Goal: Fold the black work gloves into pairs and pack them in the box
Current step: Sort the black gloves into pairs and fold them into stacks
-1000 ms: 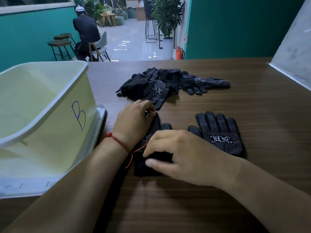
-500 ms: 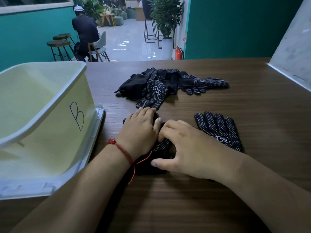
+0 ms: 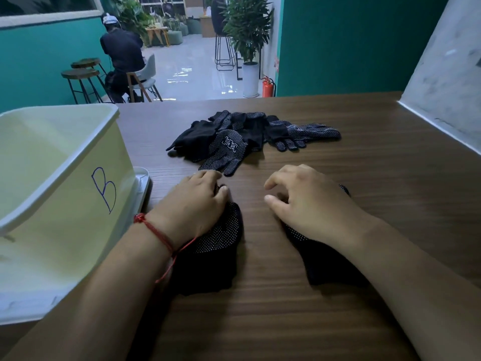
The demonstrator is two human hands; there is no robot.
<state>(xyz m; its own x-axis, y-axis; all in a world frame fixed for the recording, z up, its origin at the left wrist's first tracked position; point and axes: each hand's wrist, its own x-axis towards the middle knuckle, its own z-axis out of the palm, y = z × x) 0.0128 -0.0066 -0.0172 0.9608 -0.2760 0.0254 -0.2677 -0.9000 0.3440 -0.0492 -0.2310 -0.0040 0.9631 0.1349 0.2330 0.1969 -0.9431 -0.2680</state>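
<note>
Two black dotted work gloves lie side by side on the wooden table in front of me. My left hand (image 3: 192, 204) lies palm down on the left glove (image 3: 218, 246) and covers its fingers. My right hand (image 3: 309, 204) rests on the right glove (image 3: 320, 259) with its fingers loosely bent; one glove fingertip shows past my knuckles. A pile of several more black gloves (image 3: 250, 136) lies farther back at the table's middle. The pale yellow plastic box (image 3: 52, 178), marked with a blue B, stands at my left.
The box sits on its white lid (image 3: 142, 178), whose edge sticks out toward my left hand. A grey wall panel (image 3: 442, 95) bounds the table at the right. Beyond the table's far edge a person sits among stools and potted plants.
My right hand has left the left glove and moved right onto the other glove. My left hand stayed on the left glove, whose fingers are now covered.
</note>
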